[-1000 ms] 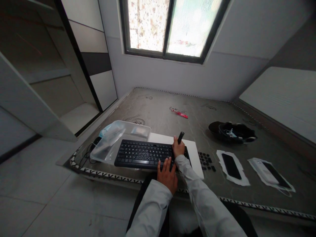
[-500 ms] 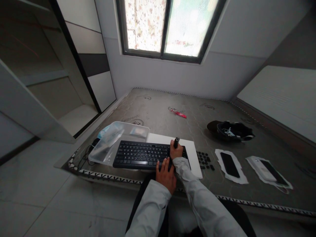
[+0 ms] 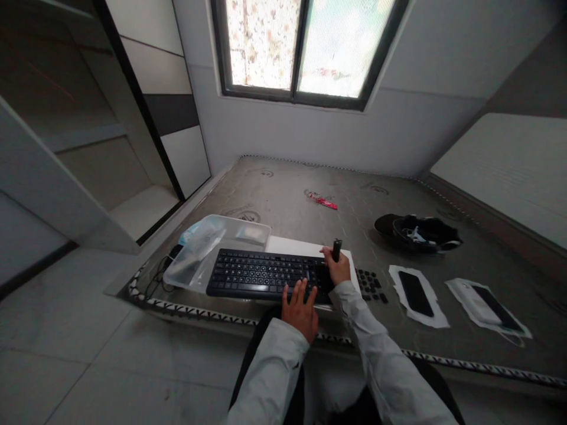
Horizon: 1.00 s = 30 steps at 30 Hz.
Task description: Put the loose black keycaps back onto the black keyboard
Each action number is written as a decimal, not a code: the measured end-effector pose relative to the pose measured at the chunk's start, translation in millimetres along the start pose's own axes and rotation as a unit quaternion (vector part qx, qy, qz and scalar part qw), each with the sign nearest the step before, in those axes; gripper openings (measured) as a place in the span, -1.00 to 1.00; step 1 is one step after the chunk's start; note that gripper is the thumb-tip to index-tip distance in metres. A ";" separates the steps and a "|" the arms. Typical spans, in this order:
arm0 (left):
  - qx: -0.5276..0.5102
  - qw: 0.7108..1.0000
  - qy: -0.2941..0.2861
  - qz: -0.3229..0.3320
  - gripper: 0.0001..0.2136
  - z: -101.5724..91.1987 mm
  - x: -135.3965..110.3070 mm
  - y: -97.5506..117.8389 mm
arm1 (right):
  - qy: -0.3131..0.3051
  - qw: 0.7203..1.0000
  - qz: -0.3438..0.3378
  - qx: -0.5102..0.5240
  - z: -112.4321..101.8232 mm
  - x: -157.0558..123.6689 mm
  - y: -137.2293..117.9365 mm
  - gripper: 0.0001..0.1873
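A black keyboard (image 3: 257, 274) lies partly on a flat white sheet or box (image 3: 290, 244), its left part overlapping a clear plastic container (image 3: 261, 239). My left hand (image 3: 301, 316) rests its spread fingertips on the keyboard's front edge, right of the middle. Over the keyboard's right end, my right hand (image 3: 339, 271) is closed around a short black-handled tool (image 3: 337, 248), held upright. The tool's lower end is hidden by the hand. Several loose black keycaps (image 3: 371, 285) lie in rows on the mattress beside the white sheet.
On the mattress (image 3: 283, 195), to the right, are a black phone (image 3: 415, 293) on a white cloth, another pale device (image 3: 481, 307) on cloth and a dark cap (image 3: 416, 233). Behind lies a red strip (image 3: 325, 202). Dark cables (image 3: 157, 280) sit left of the container.
My right hand has moved right along the keyboard with the black-handled tool, away from my left hand. My left hand's fingers are spread wider at the front edge.
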<state>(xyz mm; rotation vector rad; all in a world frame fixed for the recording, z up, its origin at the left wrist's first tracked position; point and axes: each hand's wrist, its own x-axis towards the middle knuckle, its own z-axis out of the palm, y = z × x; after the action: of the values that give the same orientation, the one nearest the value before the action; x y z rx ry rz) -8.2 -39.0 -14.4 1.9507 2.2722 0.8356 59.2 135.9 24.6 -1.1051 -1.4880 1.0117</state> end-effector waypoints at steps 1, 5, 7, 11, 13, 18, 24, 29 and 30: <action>0.000 1.000 -0.001 0.001 -0.50 -0.1 0.1 0.2 | -0.045 0.997 -0.014 -0.060 -7.0 0.2 0.1 -0.63; 0.002 1.000 0.000 -0.002 -0.49 -0.2 1.1 0.6 | -0.118 0.975 -0.039 -0.183 -20.3 -0.5 8.1 -0.75; 0.002 1.000 0.000 -0.002 -0.49 -0.7 1.7 0.9 | -0.125 0.970 -0.043 -0.206 -19.2 -1.4 14.7 -0.79; 0.011 1.000 -0.006 -0.002 -0.48 -1.6 2.4 0.8 | -0.140 0.971 -0.045 -0.191 -14.8 -3.3 22.6 -0.84; 0.018 1.000 -0.009 0.000 -0.46 -1.1 2.8 0.5 | -0.135 0.976 -0.037 -0.166 -17.1 -2.8 22.4 -0.83; 0.034 0.999 0.008 -0.002 -0.45 0.9 4.4 1.8 | -0.073 0.990 -0.012 -0.122 -50.5 11.4 19.4 -0.71; 0.059 0.998 0.025 0.000 -0.46 2.4 6.4 4.1 | 0.032 0.987 0.014 -0.156 -134.0 42.4 47.7 -0.67; 0.092 0.995 0.031 0.012 -0.46 5.7 9.2 3.4 | 0.100 0.975 0.072 -0.183 -180.7 49.2 102.1 -0.70; 0.094 0.995 0.033 0.014 -0.46 6.4 9.8 3.4 | 0.103 0.973 0.084 -0.190 -183.0 49.1 111.7 -0.72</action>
<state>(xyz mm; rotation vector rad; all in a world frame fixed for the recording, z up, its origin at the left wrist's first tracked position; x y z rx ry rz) -4.9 -27.2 -15.4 2.0634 2.4490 0.7221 250.9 221.5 -41.1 -1.5814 -1.4711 0.7096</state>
